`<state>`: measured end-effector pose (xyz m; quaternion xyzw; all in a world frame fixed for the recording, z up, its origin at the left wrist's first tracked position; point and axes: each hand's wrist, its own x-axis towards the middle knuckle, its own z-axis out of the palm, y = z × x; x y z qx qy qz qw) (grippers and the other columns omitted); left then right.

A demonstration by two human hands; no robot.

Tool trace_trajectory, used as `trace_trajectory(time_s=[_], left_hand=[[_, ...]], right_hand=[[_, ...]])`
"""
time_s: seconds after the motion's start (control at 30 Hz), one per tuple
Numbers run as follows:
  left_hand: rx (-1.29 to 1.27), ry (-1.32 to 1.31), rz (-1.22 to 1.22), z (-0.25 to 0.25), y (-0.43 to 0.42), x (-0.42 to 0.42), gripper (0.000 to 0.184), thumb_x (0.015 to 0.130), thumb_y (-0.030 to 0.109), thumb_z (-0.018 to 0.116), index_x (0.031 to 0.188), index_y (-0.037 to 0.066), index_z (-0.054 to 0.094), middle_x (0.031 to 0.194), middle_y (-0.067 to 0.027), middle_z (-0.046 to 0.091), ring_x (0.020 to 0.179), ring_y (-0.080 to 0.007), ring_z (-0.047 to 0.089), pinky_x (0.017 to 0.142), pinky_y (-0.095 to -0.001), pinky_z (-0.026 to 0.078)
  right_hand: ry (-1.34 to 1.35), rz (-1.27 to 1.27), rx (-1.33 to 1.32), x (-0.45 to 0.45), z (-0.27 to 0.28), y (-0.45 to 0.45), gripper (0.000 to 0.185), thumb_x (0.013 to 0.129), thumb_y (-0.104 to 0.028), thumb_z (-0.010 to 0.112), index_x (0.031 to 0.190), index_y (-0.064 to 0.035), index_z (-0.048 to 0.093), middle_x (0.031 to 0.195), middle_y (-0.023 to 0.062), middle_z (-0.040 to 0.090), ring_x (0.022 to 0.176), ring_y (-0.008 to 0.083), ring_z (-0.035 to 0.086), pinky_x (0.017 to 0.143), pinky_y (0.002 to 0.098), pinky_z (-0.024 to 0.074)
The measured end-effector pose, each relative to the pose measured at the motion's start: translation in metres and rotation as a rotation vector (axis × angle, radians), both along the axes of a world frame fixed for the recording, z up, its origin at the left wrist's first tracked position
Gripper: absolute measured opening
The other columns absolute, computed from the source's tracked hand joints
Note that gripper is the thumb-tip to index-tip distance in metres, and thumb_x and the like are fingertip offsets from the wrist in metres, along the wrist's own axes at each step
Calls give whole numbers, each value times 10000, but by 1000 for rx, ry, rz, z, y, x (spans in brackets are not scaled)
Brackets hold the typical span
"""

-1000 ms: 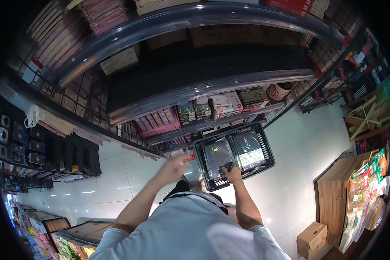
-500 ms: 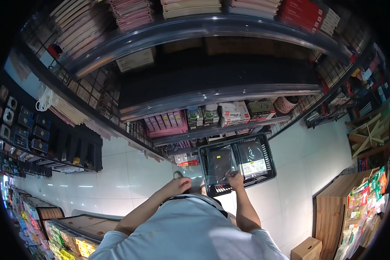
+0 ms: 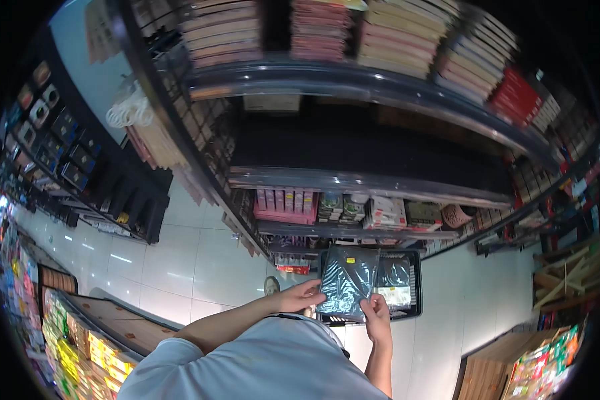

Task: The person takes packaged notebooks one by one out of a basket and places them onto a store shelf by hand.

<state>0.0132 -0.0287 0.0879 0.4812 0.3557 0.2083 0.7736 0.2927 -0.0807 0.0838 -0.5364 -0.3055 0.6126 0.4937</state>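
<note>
A dark flat package in clear shiny plastic (image 3: 348, 283), with a small yellow label near its top, is held up over the left part of a black shopping basket (image 3: 417, 287). My left hand (image 3: 304, 293) grips its lower left edge, thumb on the front. At the lower right corner, my right hand (image 3: 377, 309) pinches the plastic. Another plastic-wrapped pack (image 3: 395, 283), dark with a white lower panel, lies in the basket's right part. The held package hides most of the basket's left side.
Ahead stands a dark shelf unit (image 3: 373, 177) with stacked pink and cream goods above and pink boxes (image 3: 285, 203) lower down. White cords (image 3: 130, 107) hang at its left end. Behind to the right is a wooden display stand (image 3: 490, 363). Pale floor tiles (image 3: 193, 233) run between the racks.
The dark package has come up from inside the basket. My left hand, apart from it before, now holds its left edge; my right hand keeps its corner. The view has turned.
</note>
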Motion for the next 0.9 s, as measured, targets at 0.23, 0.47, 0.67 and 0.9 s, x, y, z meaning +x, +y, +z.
trace_trajectory(time_s=[0.23, 0.47, 0.67, 0.9], left_hand=[[84, -322, 236, 78, 13, 0, 570, 1018, 63, 551, 1514, 18, 273, 1412, -101, 511, 1279, -150, 500, 1072, -317, 417], [257, -419, 294, 141, 35, -35, 613, 997, 0, 547, 1532, 14, 249, 1435, -96, 495, 1311, -144, 482, 1095, -312, 399], [654, -35, 581, 192, 70, -72, 653, 986, 101, 587, 1532, -8, 246, 1461, -178, 469, 1345, -235, 469, 1109, -369, 382], [1233, 376, 792, 184, 78, -107, 473, 902, 150, 656, 1338, 22, 523, 1398, -227, 503, 1256, -409, 499, 1064, -472, 408]], right_hand=[[9, 142, 250, -24, 107, 34, 331, 924, -55, 685, 1207, -37, 514, 933, -42, 554, 851, 44, 502, 779, 187, 399], [-118, 266, 413, -66, 178, 106, 415, 982, -94, 609, 1362, 23, 491, 1241, 77, 636, 1091, 117, 596, 954, 266, 450], [-150, 319, 504, -116, 232, 181, 358, 1004, -119, 605, 1323, 22, 522, 1169, 64, 661, 1029, 88, 608, 906, 240, 463], [-179, 166, 480, -155, 248, 289, 336, 996, -119, 618, 1295, 5, 528, 1214, 88, 633, 1068, 150, 611, 925, 290, 482]])
